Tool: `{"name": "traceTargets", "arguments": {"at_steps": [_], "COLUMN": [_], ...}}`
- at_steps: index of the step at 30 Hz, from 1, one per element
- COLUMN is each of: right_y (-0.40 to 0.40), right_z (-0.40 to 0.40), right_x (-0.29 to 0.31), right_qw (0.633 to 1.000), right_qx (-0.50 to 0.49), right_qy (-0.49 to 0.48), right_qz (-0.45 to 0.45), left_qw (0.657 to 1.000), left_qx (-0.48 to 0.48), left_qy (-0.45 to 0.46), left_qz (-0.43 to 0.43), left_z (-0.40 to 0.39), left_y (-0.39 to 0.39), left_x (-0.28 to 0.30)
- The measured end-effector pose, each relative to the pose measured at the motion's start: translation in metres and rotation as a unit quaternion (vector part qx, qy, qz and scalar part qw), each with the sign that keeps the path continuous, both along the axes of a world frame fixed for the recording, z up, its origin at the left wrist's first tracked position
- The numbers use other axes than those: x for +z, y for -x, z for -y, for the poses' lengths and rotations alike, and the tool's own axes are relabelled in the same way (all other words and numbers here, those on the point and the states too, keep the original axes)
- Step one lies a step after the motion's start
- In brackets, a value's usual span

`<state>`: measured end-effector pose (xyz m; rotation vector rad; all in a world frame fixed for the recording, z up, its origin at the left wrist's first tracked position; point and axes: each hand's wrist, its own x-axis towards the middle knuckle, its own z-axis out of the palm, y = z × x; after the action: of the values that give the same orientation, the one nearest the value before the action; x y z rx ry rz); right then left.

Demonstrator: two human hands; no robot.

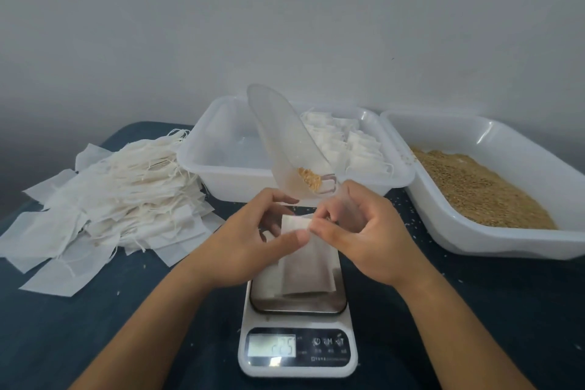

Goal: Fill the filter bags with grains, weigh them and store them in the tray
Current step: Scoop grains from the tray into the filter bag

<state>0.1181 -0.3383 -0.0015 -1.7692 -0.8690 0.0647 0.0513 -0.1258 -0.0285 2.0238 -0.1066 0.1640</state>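
Dark blue tabletop (95,326) against a plain wall: scale (297,348) at centre, filter bag (304,266) on its platform. Left hand (253,237) and right hand (364,231) both pinch the bag's top edge; right also grips a clear scoop (285,142) holding a few grains. Storage tray (221,149) behind the scale, grain tray (490,187) to the right, empty-bag pile (110,193) to the left.

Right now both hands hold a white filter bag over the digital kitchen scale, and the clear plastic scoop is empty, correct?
Not quite: the head view shows the clear plastic scoop holds some grains near its handle. The rest stands.
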Motion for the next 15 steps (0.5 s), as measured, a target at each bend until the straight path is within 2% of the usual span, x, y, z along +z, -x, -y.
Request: {"name": "traceTargets", "arguments": {"at_steps": [4, 9, 15], "right_y": [0.004, 0.001, 0.002], "right_z": [-0.002, -0.002, -0.003], "right_x": [0.018, 0.038, 0.054], "right_qw": [0.999, 0.999, 0.998], "right_qx": [0.010, 0.019, 0.021], "right_qy": [-0.031, -0.014, 0.011], "right_qz": [0.013, 0.032, 0.055], "left_qw": [0.992, 0.997, 0.997], "left_qx": [-0.110, -0.081, -0.063], "left_qy": [0.021, -0.018, 0.033], "left_qz": [-0.050, -0.007, 0.006], "left_z": [0.005, 0.007, 0.006], "left_y": [0.002, 0.001, 0.002], "left_x": [0.003, 0.003, 0.003]}}
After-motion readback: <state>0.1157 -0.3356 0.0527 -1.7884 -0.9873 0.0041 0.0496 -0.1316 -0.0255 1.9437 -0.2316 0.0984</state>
